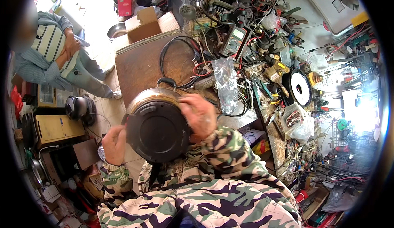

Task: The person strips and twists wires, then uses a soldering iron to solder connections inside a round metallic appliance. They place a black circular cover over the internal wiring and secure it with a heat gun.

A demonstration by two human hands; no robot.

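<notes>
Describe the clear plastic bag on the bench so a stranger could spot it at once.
Start at the brown workbench top, then go right to where the tangle of wires and tools begins. The clear plastic bag lies there, just below the grey multimeter and above the person's right hand. It is the only crinkled, see-through thing among dark cables.

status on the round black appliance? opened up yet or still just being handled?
Done: the round black appliance is off the workbench and turned bottom-up toward the camera. In hand: the left hand grips its left edge, the right hand its upper right rim. Left: the black base plate looks closed, and neither hand holds a tool. The multimeter sits unused on the bench.
</notes>
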